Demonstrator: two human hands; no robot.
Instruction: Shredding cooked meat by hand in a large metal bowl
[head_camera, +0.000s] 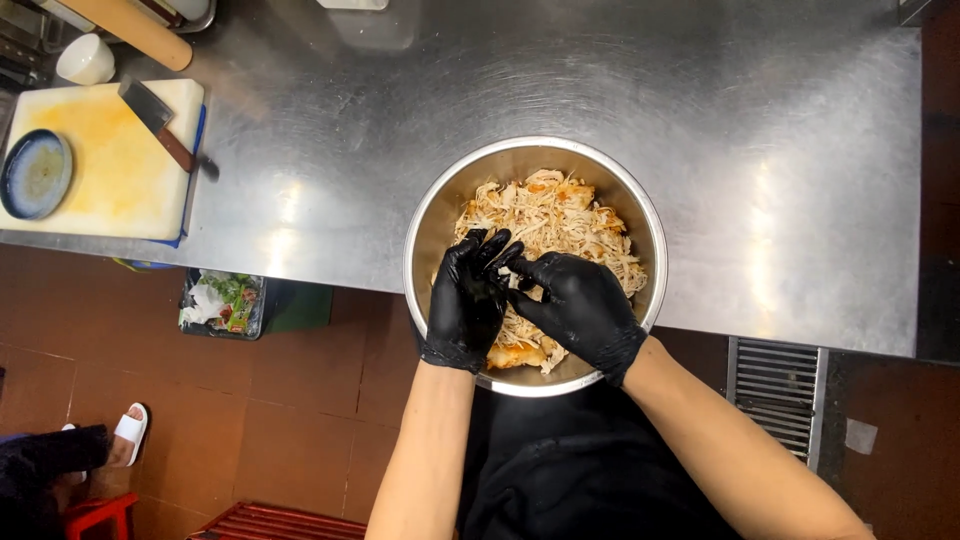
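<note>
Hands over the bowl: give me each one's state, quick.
Left hand: black glove, fingers pinched on a shred of the chicken, over the steel bowl.
Right hand: black glove, pinching the same shred.

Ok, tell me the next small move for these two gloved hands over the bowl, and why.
Probably pull the pinched piece apart and let the strands drop. Both the left hand and the right hand meet fingertip to fingertip above the shredded chicken in the steel bowl, and larger unshredded chunks lie at the near rim.
</note>
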